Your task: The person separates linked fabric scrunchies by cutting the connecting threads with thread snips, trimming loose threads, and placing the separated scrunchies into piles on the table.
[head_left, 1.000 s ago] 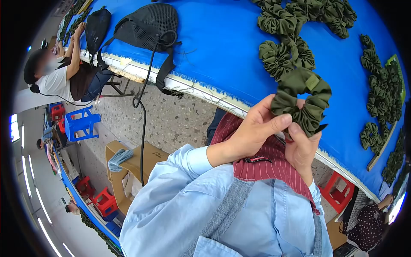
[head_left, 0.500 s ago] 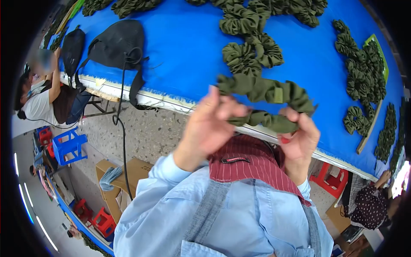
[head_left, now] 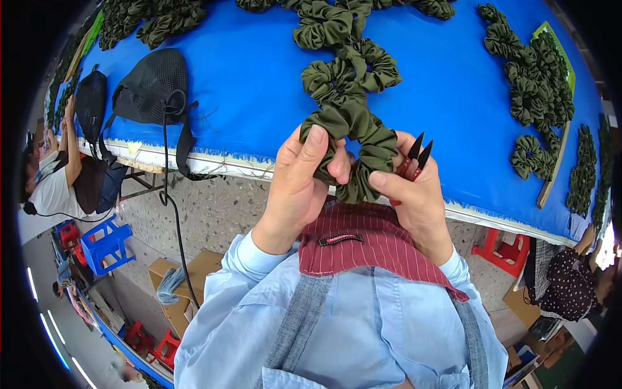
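Observation:
A dark green scrunchie (head_left: 379, 146) is held between both hands above the table's front edge. My left hand (head_left: 295, 185) pinches its left side, thumb on top and fingers partly through the ring. My right hand (head_left: 418, 201) grips its lower right side with the thumb. Small snips with black blades and red handles (head_left: 414, 162) also rest in my right hand, blades pointing up. Just beyond the held one, more green scrunchies (head_left: 327, 78) lie in a cluster on the blue table.
The blue table (head_left: 240, 84) bears a black mesh bag (head_left: 152, 87) with a cord, and a scrunchie pile (head_left: 534, 91) on the right. An open cardboard box (head_left: 184, 279) and blue stool (head_left: 107, 245) stand left. Co-workers sit at both sides.
The scrunchie was stretched wide between my hands half a second ago; now it is a rounder, gathered ring. The snips' blades now show clearly. The view has shifted to the right.

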A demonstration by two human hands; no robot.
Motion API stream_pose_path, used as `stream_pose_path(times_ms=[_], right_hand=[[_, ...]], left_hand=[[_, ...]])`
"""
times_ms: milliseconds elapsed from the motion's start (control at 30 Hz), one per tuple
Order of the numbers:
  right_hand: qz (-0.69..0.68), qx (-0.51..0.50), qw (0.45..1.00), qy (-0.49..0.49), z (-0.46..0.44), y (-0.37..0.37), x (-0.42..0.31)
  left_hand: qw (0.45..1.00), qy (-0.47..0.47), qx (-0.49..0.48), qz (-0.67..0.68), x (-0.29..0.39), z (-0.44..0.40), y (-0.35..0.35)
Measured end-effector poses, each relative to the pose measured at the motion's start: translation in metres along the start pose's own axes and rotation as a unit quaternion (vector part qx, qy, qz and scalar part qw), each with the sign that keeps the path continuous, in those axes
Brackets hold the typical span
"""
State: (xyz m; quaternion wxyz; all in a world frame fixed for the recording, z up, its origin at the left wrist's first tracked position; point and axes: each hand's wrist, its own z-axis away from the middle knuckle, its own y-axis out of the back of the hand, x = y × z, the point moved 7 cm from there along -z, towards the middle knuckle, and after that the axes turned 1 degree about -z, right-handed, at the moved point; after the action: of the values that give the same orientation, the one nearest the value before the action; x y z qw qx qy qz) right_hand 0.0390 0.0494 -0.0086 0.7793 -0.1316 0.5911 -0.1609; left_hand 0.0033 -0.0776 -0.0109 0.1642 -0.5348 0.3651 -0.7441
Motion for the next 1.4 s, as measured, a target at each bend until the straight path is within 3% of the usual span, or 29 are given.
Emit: stream_pose_path(times_ms=[133, 267, 300, 433, 600, 767, 967, 1100, 1267, 1400], right_hand=[[-0.057, 0.001, 0.997, -0.049, 0.0, 0.018, 0.01], [-0.287, 0.071, 0.955, 0.032, 0.007, 0.048, 0.005], [-0.288, 0.071, 0.954, 0.033, 0.006, 0.047, 0.006], [-0.153, -0.079, 0.985, 0.027, -0.004, 0.016, 0.005], [0.039, -0.051, 0.998, 0.022, -0.004, 0.006, 0.0], [0.207, 0.013, 0.978, -0.001, -0.001, 0.01, -0.014], [0.053, 0.096, 0.994, 0.018, -0.003, 0.037, -0.013], [-0.109, 0.126, 0.983, 0.074, -0.022, 0.014, -0.014], [-0.215, 0.057, 0.97, 0.096, -0.018, 0.001, 0.001], [-0.083, 0.077, 0.989, 0.093, -0.006, -0.006, 0.009]], left_hand=[[0.999, -0.003, -0.006, -0.031, -0.002, 0.002, 0.003], [0.987, 0.064, -0.116, 0.09, 0.019, 0.005, 0.022], [0.987, 0.064, -0.118, 0.088, 0.018, 0.005, 0.02], [0.991, 0.018, -0.13, -0.005, 0.012, 0.001, 0.008], [0.989, 0.093, -0.039, -0.111, 0.004, 0.002, 0.003], [0.975, 0.132, -0.033, -0.174, -0.003, 0.005, 0.009], [0.986, 0.044, -0.159, -0.01, 0.014, 0.0, 0.013], [0.995, 0.057, 0.016, 0.081, -0.009, -0.006, -0.003], [0.993, 0.052, 0.006, 0.107, -0.027, -0.003, 0.008], [0.993, 0.042, 0.05, 0.102, -0.026, 0.001, 0.005]])
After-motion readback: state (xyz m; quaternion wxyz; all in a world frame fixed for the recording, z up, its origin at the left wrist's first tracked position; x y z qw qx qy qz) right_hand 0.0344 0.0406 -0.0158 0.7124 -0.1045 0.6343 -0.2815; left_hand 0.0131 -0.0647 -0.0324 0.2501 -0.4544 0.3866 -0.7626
